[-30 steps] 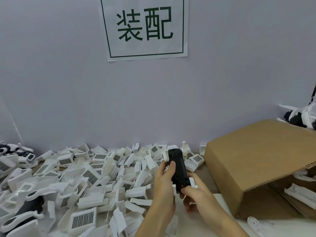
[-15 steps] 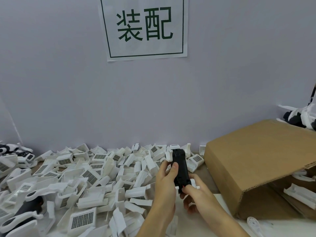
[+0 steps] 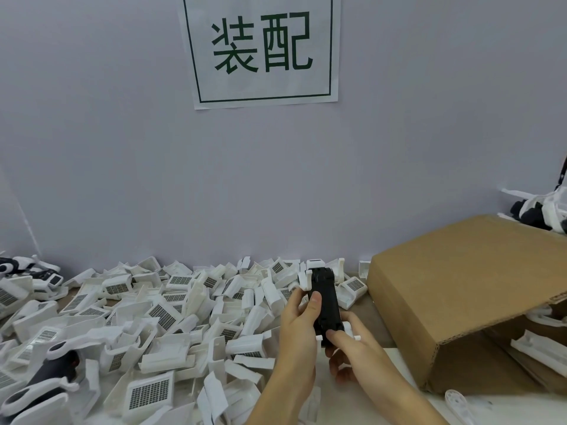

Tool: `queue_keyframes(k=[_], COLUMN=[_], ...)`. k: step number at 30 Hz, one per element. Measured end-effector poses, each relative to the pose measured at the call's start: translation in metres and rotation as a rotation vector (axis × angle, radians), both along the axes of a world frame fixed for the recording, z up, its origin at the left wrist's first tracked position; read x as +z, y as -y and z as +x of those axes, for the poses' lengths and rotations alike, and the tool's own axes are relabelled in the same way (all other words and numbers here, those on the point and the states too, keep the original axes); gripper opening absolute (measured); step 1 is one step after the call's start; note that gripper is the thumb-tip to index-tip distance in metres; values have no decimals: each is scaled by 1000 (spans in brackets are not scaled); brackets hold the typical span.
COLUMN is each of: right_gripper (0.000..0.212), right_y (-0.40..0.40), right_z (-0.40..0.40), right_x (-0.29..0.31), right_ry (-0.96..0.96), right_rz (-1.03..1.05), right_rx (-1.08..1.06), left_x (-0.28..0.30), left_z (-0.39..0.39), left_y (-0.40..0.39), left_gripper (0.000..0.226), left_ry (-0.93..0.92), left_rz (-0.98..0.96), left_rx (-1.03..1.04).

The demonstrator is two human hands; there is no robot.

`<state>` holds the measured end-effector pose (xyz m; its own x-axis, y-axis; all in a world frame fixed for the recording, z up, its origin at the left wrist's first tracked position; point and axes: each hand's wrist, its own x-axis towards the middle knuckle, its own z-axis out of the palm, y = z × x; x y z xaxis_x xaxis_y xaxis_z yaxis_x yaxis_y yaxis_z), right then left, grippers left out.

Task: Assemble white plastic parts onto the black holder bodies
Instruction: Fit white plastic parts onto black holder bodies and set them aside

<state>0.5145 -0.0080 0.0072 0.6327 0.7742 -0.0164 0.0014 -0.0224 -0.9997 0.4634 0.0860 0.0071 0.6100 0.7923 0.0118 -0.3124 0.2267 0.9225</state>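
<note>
Progress first: we count one black holder body [image 3: 325, 302] in hand, held above the worktop's [image 3: 506, 409] near edge, with a white part [image 3: 348, 331] already at its lower end and white tabs showing at its top; whether that part is fully seated we cannot tell; left hand [image 3: 299, 317] grips the body along its side, thumb laid on the black face; right hand [image 3: 346, 351] pinches the lower end, fingers curled under; a few finished black-and-white units lie at far left [image 3: 18, 268] and far right [image 3: 540, 213], so we judge the batch barely started; a large heap of loose white parts [image 3: 147, 320] remains, spread across the worktop's left half; an open cardboard box [image 3: 454, 296] lies on its side to the right, more white pieces inside; plain pale wall [image 3: 122, 148] behind, a paper sign [image 3: 260, 47] with two green characters fixed to it.
</note>
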Motion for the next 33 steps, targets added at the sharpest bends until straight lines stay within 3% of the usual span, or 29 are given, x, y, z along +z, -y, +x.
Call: queue_keyframes(k=[9,19,27,33], right_gripper=[29,26,17,23], right_y=[2,2,1,0], right_z=[2,1,0,2], right_x=[0,1,1,-1], right_ry=[5,66,16,-29], right_rz=[-1,-56,-12,7], right_rx=[20,-6,-2,16], left_x=[2,2,0,2], left_z=[-1,-3,-1,-2], left_y=[0,1,1,2], left_gripper=[24,11,13,35], left_ry=[5,1,-10,-7], left_rz=[16,42,27,-3], left_rx=[-7,-10,-2,6])
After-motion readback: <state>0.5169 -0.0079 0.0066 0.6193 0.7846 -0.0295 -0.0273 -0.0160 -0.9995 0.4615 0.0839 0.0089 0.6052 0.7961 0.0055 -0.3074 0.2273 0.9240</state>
